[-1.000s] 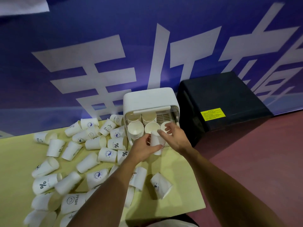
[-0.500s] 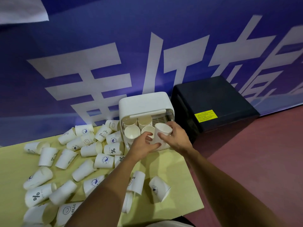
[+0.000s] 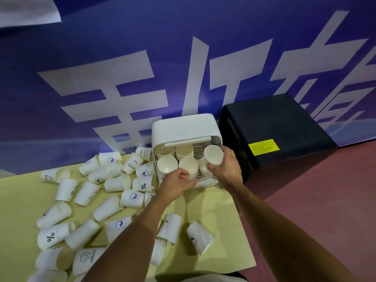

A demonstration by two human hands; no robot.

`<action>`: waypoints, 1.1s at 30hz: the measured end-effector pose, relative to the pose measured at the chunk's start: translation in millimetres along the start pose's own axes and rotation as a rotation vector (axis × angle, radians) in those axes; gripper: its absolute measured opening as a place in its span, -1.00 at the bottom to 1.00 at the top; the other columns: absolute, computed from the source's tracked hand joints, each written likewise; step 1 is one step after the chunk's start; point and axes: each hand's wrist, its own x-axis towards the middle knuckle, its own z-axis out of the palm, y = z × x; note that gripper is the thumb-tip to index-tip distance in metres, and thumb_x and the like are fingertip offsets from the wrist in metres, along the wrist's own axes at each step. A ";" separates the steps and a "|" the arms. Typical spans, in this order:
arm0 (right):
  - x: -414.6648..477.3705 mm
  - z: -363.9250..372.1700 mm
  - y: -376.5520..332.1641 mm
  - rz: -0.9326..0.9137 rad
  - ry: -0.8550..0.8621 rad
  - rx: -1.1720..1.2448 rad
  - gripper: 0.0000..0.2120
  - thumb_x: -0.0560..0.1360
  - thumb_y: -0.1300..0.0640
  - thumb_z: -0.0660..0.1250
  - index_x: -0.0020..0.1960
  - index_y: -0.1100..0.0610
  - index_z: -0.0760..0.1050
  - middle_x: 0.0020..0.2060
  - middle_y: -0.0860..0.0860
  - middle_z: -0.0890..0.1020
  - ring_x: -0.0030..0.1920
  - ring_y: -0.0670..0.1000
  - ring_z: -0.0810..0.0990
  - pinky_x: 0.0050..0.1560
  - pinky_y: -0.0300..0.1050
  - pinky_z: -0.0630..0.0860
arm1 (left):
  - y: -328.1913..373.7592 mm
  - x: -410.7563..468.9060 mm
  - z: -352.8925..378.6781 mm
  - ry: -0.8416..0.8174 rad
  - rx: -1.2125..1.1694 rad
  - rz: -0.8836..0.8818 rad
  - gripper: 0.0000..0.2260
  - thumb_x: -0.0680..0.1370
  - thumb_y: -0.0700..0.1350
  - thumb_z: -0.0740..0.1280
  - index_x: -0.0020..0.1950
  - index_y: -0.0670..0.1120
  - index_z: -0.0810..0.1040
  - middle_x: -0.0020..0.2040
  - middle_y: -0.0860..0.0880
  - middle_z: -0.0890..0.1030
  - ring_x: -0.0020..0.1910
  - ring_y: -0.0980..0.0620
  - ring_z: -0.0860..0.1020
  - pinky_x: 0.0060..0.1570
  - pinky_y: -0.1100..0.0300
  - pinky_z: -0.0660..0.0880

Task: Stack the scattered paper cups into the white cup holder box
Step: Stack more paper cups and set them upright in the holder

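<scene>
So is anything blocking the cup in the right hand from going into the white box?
Nothing visible. The right hand holds the cup at the white box's open front, above the front right stack.

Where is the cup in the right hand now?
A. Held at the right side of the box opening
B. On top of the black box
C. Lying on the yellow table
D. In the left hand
A: the right hand grips the cup at the right side of the open white box, above a stack there.
</scene>
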 end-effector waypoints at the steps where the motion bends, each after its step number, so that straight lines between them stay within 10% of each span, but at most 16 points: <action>1: 1.4 1.7 1.8 -0.008 -0.020 -0.006 -0.36 0.35 -0.02 0.50 0.38 0.00 0.37 0.26 -0.03 0.48 0.15 0.06 0.56 0.08 0.02 0.55 | -1.2 0.0 0.5 0.004 -0.003 -0.004 -0.61 0.35 0.07 0.61 0.08 0.00 0.59 -0.05 0.05 0.66 -0.12 0.15 0.60 -0.02 0.29 0.54; 21: 0.9 25.0 8.6 -0.094 -0.102 -0.131 -0.37 0.40 0.00 0.50 0.38 0.10 0.36 0.29 0.07 0.47 0.24 0.11 0.49 0.20 0.11 0.52 | -10.8 -11.6 -9.5 0.038 -0.031 -0.035 -0.76 0.38 0.06 0.59 -0.06 0.13 0.59 -0.04 0.09 0.63 -0.04 0.14 0.60 0.05 0.22 0.55; 30: -41.8 44.0 -27.5 -0.119 -0.087 -0.155 -0.38 0.41 -0.01 0.48 0.40 0.13 0.38 0.27 0.08 0.50 0.26 0.10 0.51 0.17 0.07 0.52 | -31.2 -34.2 -44.1 -0.002 -0.036 0.011 -0.65 0.40 0.10 0.56 0.11 0.03 0.60 -0.02 0.10 0.63 -0.08 0.18 0.60 -0.24 0.44 0.48; 33: -64.7 57.8 -35.1 -0.102 -0.089 -0.173 -0.38 0.43 0.01 0.47 0.41 0.14 0.37 0.27 0.10 0.50 0.23 0.13 0.52 0.18 0.06 0.50 | -49.0 -41.0 -57.5 -0.035 -0.027 0.023 -0.64 0.39 0.13 0.56 0.10 0.06 0.59 -0.02 0.10 0.62 -0.04 0.16 0.60 -0.01 0.30 0.55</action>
